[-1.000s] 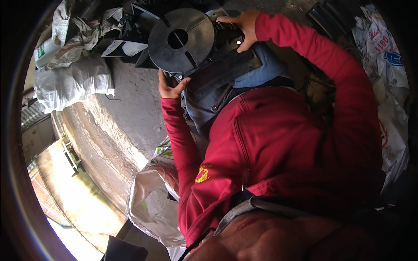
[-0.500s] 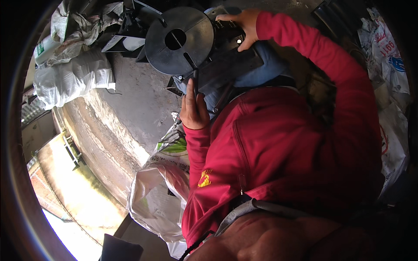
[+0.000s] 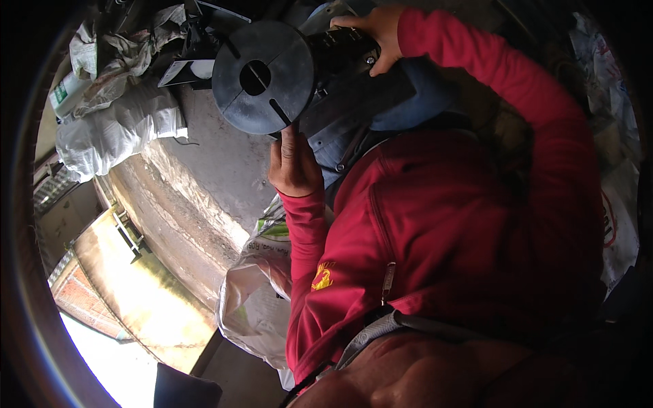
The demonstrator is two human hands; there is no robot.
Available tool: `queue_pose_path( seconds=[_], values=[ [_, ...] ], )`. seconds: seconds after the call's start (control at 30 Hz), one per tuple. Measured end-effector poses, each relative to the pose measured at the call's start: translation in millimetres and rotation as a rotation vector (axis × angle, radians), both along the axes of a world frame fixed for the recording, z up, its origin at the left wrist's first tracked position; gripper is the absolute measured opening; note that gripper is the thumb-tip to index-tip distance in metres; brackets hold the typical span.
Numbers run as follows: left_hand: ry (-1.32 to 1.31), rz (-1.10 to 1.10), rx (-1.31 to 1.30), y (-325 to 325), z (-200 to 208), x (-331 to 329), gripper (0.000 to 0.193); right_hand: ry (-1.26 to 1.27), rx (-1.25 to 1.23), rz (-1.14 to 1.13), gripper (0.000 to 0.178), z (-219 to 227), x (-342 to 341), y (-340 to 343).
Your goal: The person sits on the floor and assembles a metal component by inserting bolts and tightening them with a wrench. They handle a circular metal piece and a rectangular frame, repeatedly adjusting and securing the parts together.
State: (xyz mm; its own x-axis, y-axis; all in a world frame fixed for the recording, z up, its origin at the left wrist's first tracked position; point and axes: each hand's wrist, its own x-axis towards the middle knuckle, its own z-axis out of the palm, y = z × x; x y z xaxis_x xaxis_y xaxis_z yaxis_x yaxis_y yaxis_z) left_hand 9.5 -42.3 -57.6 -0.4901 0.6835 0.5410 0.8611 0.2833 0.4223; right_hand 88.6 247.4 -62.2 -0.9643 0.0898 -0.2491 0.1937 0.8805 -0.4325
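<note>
A round grey metal disc (image 3: 235,102) with a centre hole and slots sits in front of me, tilted, at the upper middle. My left hand (image 3: 296,166) is at its near rim, index finger stretched against the edge beside a slot and the other fingers curled; what lies under them is hidden. Adjoining the disc on the right is a dark metal block (image 3: 340,49) with a bright bolt head. My right hand (image 3: 382,35) wraps round the block's far end, thumb on the near side. Below it, a dark flat piece (image 3: 371,102) lies across my jeans.
White woven sacks (image 3: 115,132) and a white bottle (image 3: 67,95) lie at the left. An open white bag (image 3: 252,306) stands by my left arm. Black metal parts (image 3: 197,41) are beyond the disc's left. More plastic bags (image 3: 619,211) are at the right.
The disc has shifted left and tilted, its face now lighter. My left hand has moved left, with its index finger onto the rim. My right hand keeps its hold on the block.
</note>
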Motion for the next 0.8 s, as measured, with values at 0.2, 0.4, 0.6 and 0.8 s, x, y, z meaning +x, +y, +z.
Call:
queue_pose_path(
  seconds=[0.2, 0.4, 0.6, 0.8],
  values=[
    [-0.025, -0.079, -0.088, 10, -4, -8, 0.043, 0.019, -0.022, 0.028, 0.109, -2, -3, 0],
    [-0.049, 0.017, -0.238, 13, -22, -8, 0.04, 0.024, -0.035, 0.038, 0.109, -3, -6, 2],
    [-0.091, -0.031, 0.076, 9, 11, -3, 0.04, 0.014, -0.025, 0.034, 0.109, -4, -6, 5],
    [-0.152, -0.086, -0.187, 9, 6, -9, 0.044, 0.029, -0.023, 0.03, 0.11, -11, -8, 3]
  ],
)
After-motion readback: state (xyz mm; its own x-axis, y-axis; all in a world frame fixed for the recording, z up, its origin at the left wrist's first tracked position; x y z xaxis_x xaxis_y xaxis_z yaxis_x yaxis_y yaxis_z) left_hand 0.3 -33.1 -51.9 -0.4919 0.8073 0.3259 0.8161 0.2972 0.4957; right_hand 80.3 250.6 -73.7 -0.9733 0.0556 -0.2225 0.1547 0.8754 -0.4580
